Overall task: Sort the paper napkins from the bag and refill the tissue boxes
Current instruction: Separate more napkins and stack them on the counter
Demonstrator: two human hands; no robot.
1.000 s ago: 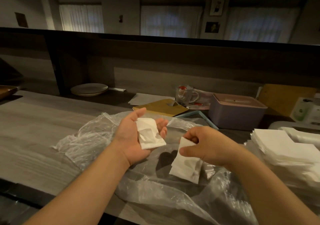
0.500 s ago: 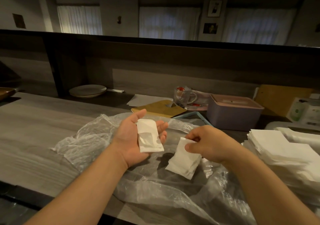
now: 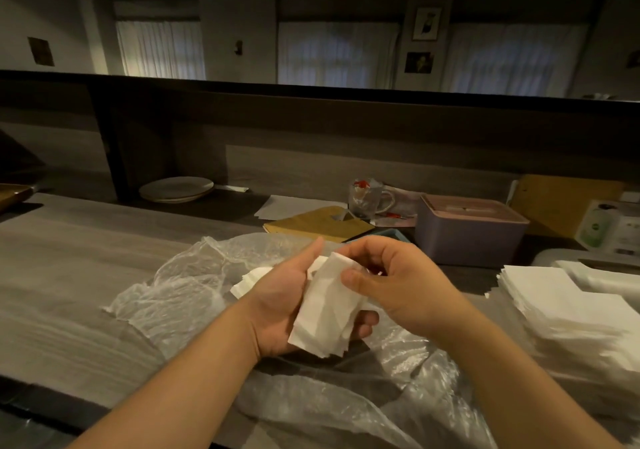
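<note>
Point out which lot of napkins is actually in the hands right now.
The small folded bundle of napkins, lying in the left hand and pinched by the right hand. The big napkin stack lies untouched on the counter at right.

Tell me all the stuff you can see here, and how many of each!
napkins in hand: a small bunch, white, lying in the left palm
napkin stack: one big pile, white, right side of the counter
plastic bag: one, clear, spread on the counter under the hands
tissue box: one, purple with pink lid, behind the hands
plates: a small stack, pale, far left on the lower shelf
glass mug: one, clear, beside the tissue box
brown envelope: one, yellowish, behind the bag
counter: one, grey wood
left hand: one, cradling the napkins
right hand: one, pinching the napkins' top edge
</note>
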